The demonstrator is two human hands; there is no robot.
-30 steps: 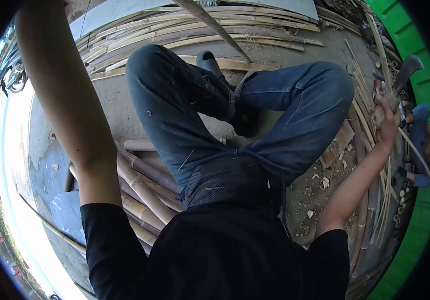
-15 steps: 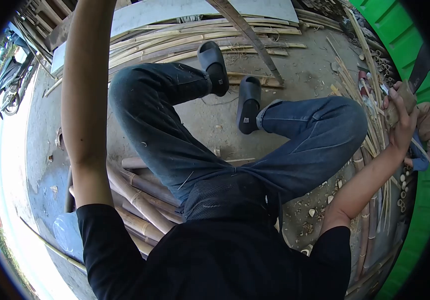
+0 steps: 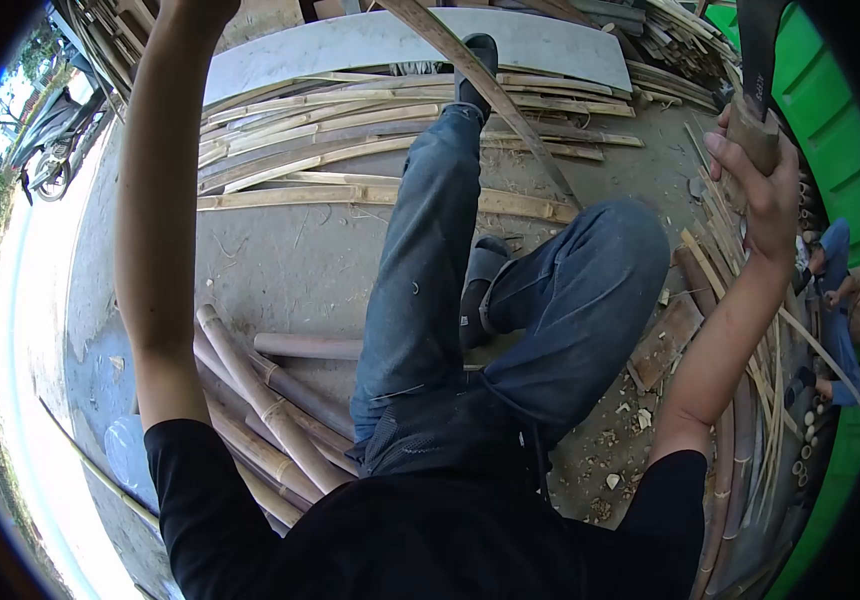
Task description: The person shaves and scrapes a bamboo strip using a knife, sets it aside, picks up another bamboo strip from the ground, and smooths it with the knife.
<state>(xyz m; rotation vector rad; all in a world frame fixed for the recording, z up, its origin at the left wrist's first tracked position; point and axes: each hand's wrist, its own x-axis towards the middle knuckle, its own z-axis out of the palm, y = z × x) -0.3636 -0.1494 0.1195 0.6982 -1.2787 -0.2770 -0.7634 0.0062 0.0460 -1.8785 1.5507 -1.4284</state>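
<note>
One knife (image 3: 760, 55) stands at the upper right of the frame, dark flat blade up, and the right hand (image 3: 762, 180) has its fingers curled round the thick, pale wooden handle (image 3: 753, 130). Behind it rises a green wall (image 3: 835, 130), ribbed and hard-looking. A long, narrow bamboo strip (image 3: 495, 98) slants from the top edge to the grey, dusty floor (image 3: 270, 255) near the bent knee. Flat, split bamboo lengths (image 3: 320, 165) lie heaped across the upper middle beside a smooth pale sheet (image 3: 550, 45); round, jointed poles (image 3: 275, 410) are bunched at lower left. Pale chips (image 3: 612, 482) litter the ground at lower right, near a rough brown board (image 3: 668, 340). The right arm is bent, angling out and up; the left arm goes nearly straight up, its left hand (image 3: 200, 8) cut off by the top edge, so I can't tell how those fingers are set. Another person (image 3: 838, 300) sits at the right edge, well apart from the worker's legs (image 3: 420, 270).
</note>
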